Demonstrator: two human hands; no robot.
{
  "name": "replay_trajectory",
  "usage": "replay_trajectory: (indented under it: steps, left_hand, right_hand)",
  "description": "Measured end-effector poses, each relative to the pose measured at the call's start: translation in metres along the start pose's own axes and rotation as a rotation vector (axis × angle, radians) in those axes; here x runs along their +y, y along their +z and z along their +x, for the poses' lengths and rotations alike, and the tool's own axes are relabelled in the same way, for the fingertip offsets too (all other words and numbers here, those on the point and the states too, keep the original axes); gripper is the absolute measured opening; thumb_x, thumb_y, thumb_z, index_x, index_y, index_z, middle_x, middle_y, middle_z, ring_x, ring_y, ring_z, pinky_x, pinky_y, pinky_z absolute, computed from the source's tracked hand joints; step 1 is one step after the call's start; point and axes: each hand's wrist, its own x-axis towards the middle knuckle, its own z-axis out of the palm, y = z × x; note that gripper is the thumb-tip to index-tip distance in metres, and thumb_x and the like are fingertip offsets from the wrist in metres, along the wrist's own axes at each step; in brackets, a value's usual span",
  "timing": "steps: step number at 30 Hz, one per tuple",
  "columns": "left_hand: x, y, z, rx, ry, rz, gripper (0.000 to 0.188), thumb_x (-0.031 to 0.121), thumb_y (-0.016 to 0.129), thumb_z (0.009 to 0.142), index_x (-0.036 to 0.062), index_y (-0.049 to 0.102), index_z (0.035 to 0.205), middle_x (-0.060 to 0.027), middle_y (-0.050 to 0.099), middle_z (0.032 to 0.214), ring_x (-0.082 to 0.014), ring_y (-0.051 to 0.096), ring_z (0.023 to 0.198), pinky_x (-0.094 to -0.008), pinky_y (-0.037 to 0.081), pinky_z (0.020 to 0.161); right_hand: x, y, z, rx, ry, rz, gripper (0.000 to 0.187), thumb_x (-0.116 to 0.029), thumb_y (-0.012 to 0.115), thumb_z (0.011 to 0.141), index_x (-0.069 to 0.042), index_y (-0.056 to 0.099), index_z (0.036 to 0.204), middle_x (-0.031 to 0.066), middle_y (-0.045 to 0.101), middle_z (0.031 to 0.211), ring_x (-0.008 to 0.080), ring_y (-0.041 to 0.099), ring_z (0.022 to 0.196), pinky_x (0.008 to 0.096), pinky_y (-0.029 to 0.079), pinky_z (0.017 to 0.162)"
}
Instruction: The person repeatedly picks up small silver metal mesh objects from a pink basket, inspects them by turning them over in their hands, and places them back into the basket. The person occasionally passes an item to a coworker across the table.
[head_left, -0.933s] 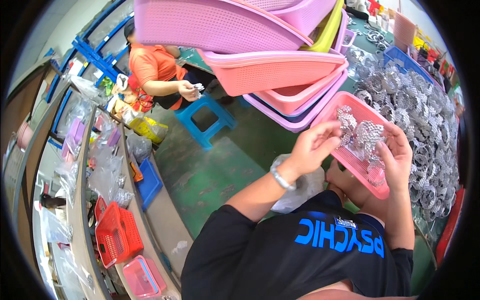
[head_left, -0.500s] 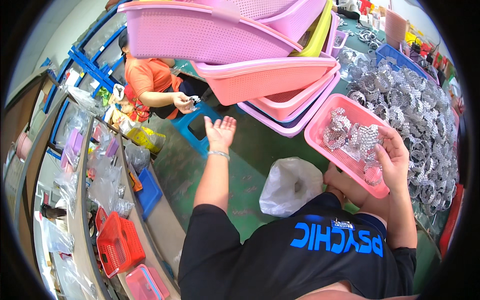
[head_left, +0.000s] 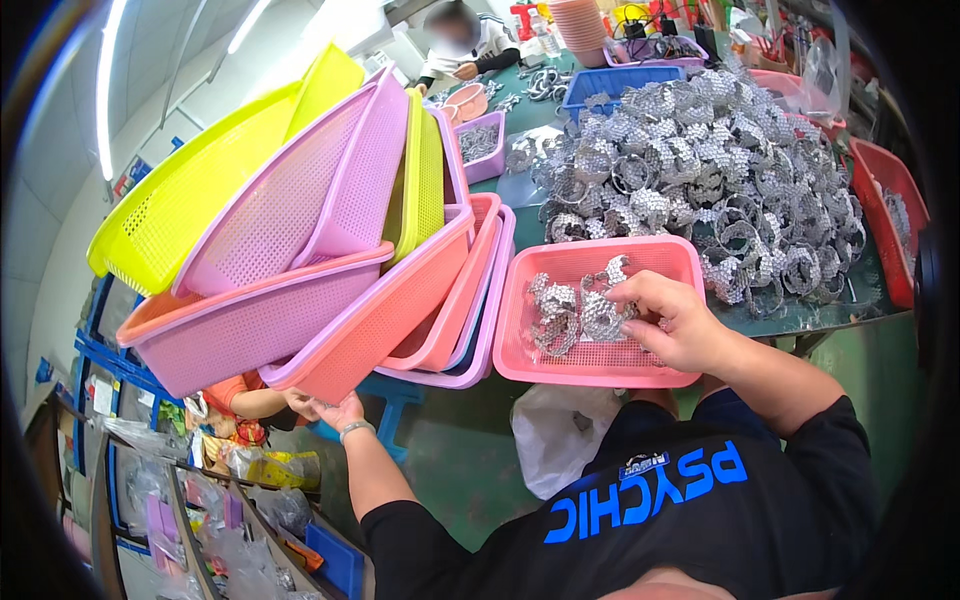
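My right hand (head_left: 675, 320) is over a pink perforated tray (head_left: 520, 365). Its thumb and curled fingers close on the edge of a silver scale-patterned cuff bracelet (head_left: 602, 315). Beside it in the tray lies another silver bracelet (head_left: 553, 315). My left hand (head_left: 342, 410), with a bangle at the wrist, reaches out low at the left, palm up and fingers stretched. It meets a co-worker's hand (head_left: 300, 403) under the stacked baskets. The basket rim partly hides both, and I cannot make out anything between them.
A big heap of silver bracelets (head_left: 690, 170) covers the green table (head_left: 870, 300). Tall stacked purple, pink and yellow-green baskets (head_left: 400, 310) lean at the left. A white bag (head_left: 560, 440) stands below the tray. Another person (head_left: 470, 45) sits across the table.
The view has swung up and right. My left hand, apart from the co-worker's hand before, now meets it. My right hand has stayed at the bracelets in the tray.
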Motion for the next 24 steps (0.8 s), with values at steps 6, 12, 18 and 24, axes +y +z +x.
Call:
replay_trajectory:
  steps: [6,12,18,24]
  left_hand:
    - [-0.019,0.005,-0.007,0.106,0.094,0.091,0.055,0.042,0.056,0.084,-0.0036,0.043,0.112,-0.0161,0.052,0.110,-0.0280,0.054,0.100,-0.0401,0.047,0.086]
    - [-0.037,0.019,-0.058,0.238,0.091,0.126,0.037,0.033,0.034,0.096,-0.0018,0.047,0.099,-0.0161,0.057,0.096,-0.0265,0.059,0.086,-0.0366,0.052,0.073]
    - [-0.040,-0.008,-0.130,0.231,-0.209,0.214,0.022,0.020,0.038,0.095,0.0030,0.052,0.098,-0.0115,0.061,0.086,-0.0240,0.059,0.071,-0.0340,0.052,0.063]
    - [-0.128,-0.029,-0.272,0.229,-0.581,0.417,0.018,0.015,0.042,0.093,0.0038,0.050,0.105,-0.0110,0.058,0.091,-0.0231,0.058,0.078,-0.0313,0.049,0.063]
  right_hand:
    - [0.002,-0.002,-0.001,-0.016,0.012,0.003,0.036,0.007,0.060,0.073,-0.003,0.056,0.107,0.0063,0.055,0.086,0.0120,0.051,0.064,0.0245,0.042,0.056]
    - [0.001,-0.003,-0.001,-0.005,-0.021,-0.002,0.036,0.008,0.060,0.073,-0.003,0.056,0.106,0.0061,0.054,0.084,0.0116,0.049,0.063,0.0240,0.041,0.056]
    - [-0.002,-0.007,0.002,-0.019,-0.001,-0.002,0.034,0.007,0.059,0.073,-0.003,0.056,0.106,0.0050,0.053,0.083,0.0101,0.049,0.065,0.0233,0.041,0.057]
    - [0.001,-0.022,-0.020,0.084,0.106,0.032,0.027,-0.002,0.057,0.084,-0.002,0.056,0.111,0.0033,0.060,0.101,0.0060,0.056,0.076,0.0194,0.045,0.066]
